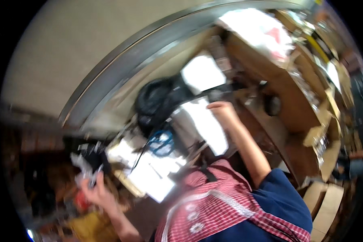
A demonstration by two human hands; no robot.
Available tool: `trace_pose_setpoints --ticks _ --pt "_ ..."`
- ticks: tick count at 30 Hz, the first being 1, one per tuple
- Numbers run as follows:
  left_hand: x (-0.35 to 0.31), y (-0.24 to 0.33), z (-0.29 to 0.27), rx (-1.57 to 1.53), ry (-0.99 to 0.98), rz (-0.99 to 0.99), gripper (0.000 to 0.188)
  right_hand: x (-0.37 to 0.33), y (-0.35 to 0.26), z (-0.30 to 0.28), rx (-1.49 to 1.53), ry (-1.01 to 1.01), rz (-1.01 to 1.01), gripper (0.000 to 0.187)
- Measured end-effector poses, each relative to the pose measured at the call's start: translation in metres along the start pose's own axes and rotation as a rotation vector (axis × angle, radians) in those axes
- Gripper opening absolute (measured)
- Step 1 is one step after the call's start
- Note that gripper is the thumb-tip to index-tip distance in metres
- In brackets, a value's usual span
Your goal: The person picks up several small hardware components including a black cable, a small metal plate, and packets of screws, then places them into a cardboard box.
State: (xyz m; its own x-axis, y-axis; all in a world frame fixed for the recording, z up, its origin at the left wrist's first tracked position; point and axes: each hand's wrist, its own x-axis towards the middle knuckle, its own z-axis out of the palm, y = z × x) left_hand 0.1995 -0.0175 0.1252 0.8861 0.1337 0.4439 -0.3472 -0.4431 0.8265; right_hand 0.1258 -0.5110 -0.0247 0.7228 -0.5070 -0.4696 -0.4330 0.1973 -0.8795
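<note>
On the right, my right hand (224, 112) is closed at the upper edge of a bright white sheet-like piece (207, 128). Glare and blur hide what the piece is made of. Out to the left, my left hand (94, 191) has its fingers apart, right beside crumpled clear plastic (84, 165); no firm grip on it shows. Between the hands lie white papers (151, 181) and a blue-and-white round item (161, 143). A black bag-like bundle (151, 101) sits just beyond them.
Open cardboard boxes (266, 68) with clear packets line the right side. A white plastic bag (258, 30) rests on top at the far right. Another white square piece (203, 74) lies beyond my right hand. A grey metal edge (121, 66) curves across the far side. Something yellow (88, 224) is low left.
</note>
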Motion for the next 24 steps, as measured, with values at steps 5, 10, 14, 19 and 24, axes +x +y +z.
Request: trace_pose_setpoints --ticks 5,10,14,19,24 --pt "-0.002 -0.040 0.012 0.186 -0.035 -0.034 0.028 0.017 0.016 0.048 -0.150 0.079 -0.348 0.024" --pt "-0.012 -0.012 0.053 0.126 -0.079 0.121 0.042 0.051 0.036 0.067 -0.640 0.176 -0.721 0.015" --pt "-0.013 -0.016 0.059 0.028 -0.075 0.010 0.039 0.012 0.028 0.061 -0.808 0.332 -0.881 0.015" --pt "-0.002 -0.061 0.053 -0.297 -0.250 0.127 0.040 0.004 0.031 0.071 -0.526 -0.179 -0.584 0.031" --pt "0.009 -0.020 0.067 -0.062 -0.106 -0.019 0.024 0.027 0.035 0.066 -0.746 -0.174 -0.431 0.020"
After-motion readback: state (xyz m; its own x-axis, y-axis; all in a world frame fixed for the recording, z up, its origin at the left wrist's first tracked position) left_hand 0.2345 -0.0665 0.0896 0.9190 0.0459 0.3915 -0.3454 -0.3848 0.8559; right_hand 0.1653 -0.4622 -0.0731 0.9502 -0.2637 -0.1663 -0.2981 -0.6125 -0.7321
